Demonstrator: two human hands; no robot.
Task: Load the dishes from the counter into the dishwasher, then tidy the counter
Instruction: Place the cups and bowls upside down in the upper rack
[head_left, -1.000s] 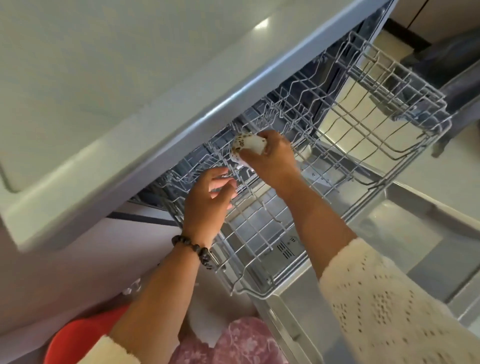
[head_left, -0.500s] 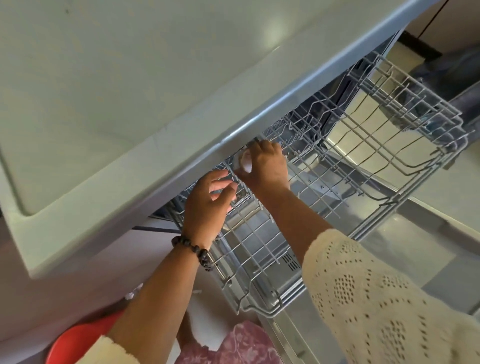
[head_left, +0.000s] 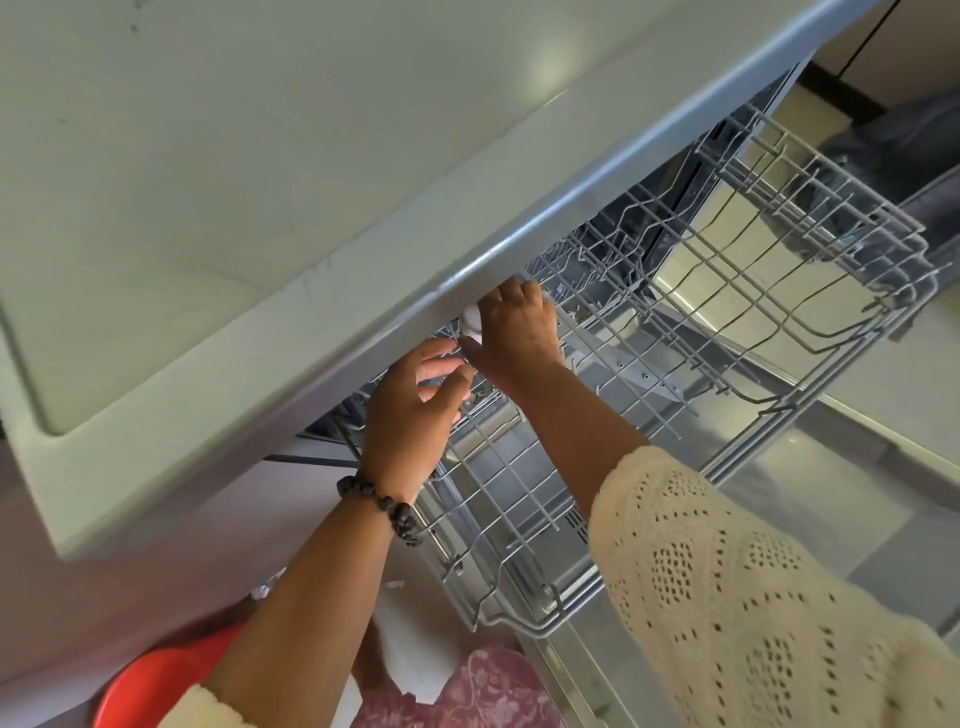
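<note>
Our right fingers (head_left: 511, 291) curl over a small white dish (head_left: 471, 319), of which only a pale rounded edge shows at the thumb side; we grip it from above so that it can go down between the wires at the back of the rack (head_left: 519, 519), close under the counter (head_left: 260, 156) edge, where there is little room for any other hold. Our right hand (head_left: 519, 332) hides most of the dish, so we cannot tell whether it already sits in the wires or hangs just over them. Our left fingers (head_left: 441, 371) are loosely bent, with the thumb near the forefinger, and appear to pinch or steady a rack wire just beside the dish; what lies between them is too small to be sure of. We judge that the left hand (head_left: 410, 415) is there to hold the rack firm, or to guide the dish into its slot. The two hands almost touch. The rack is drawn out over the open door (head_left: 831, 519), which lets us reach in from above, and a second rack (head_left: 779, 234) stands out further right, with no dishes that we can see. The counter overhangs the spot and blocks our view of it, so the placing goes by feel. A red tub (head_left: 156, 686) sits on the floor by our left arm.
</note>
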